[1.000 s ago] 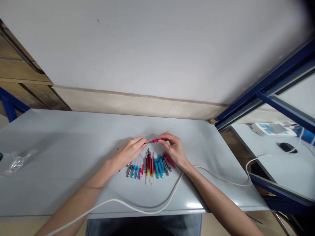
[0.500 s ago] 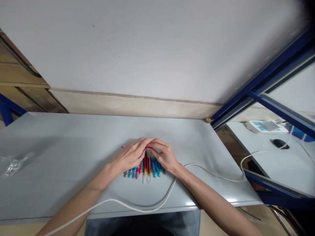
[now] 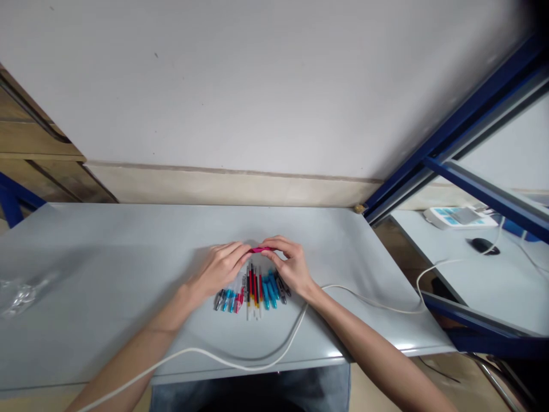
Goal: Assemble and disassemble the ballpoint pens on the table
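Note:
My left hand (image 3: pixel 219 266) and my right hand (image 3: pixel 290 264) meet above the middle of a grey table (image 3: pixel 107 274). Both pinch a small pink pen part (image 3: pixel 258 249) between their fingertips, one hand at each end. Just below the hands lies a row of pen parts (image 3: pixel 252 290): clear and blue barrels on the left, red, black and yellow refills in the middle, blue and grey pieces on the right. My fingers hide the row's far ends.
A white cable (image 3: pixel 257 357) loops across the table's near edge and runs off right. A crumpled clear plastic bag (image 3: pixel 19 293) lies at far left. A second table at right holds a black mouse (image 3: pixel 484 245) and a white device (image 3: pixel 457 217). Blue frame bars (image 3: pixel 450 137) stand right.
The hands came together low over the pen row half a second ago, then lifted slightly; the pink part shows between the fingertips again. The view drifted a little leftward.

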`<state>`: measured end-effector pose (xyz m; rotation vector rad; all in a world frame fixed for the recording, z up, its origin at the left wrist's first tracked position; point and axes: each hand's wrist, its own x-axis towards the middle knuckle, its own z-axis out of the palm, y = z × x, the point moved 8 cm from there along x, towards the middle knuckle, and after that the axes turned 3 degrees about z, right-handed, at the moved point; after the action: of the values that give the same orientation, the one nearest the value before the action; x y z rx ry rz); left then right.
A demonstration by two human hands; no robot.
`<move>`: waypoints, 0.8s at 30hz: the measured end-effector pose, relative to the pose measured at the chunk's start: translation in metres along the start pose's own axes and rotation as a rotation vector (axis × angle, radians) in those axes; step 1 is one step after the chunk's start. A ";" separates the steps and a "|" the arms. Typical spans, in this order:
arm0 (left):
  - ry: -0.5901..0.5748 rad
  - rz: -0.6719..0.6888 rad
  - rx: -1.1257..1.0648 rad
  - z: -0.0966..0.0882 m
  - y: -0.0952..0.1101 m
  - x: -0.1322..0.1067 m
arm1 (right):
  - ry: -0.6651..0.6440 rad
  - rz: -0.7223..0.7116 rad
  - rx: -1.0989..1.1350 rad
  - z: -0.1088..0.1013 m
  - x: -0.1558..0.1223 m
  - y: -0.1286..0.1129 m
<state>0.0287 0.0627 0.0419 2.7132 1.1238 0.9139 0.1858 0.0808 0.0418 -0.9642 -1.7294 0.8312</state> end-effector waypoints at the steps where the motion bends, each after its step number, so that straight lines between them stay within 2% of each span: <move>1: -0.003 -0.010 -0.037 0.001 0.000 0.000 | -0.010 0.011 -0.001 0.001 0.000 0.001; 6: -0.028 -0.001 -0.093 0.006 0.000 -0.001 | -0.049 0.074 -0.025 0.002 -0.001 0.009; 13: -0.020 0.071 0.030 0.002 0.009 0.000 | -0.076 0.074 -0.265 0.003 -0.003 0.013; 19: 0.053 0.000 -0.061 0.001 0.000 -0.003 | -0.053 -0.040 -0.110 0.000 0.000 -0.002; 24: 0.085 0.122 -0.022 -0.003 0.014 -0.001 | -0.099 0.093 -0.174 0.006 -0.004 0.013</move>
<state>0.0353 0.0515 0.0474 2.7759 0.9636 1.0602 0.1842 0.0820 0.0273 -1.1437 -1.8776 0.8095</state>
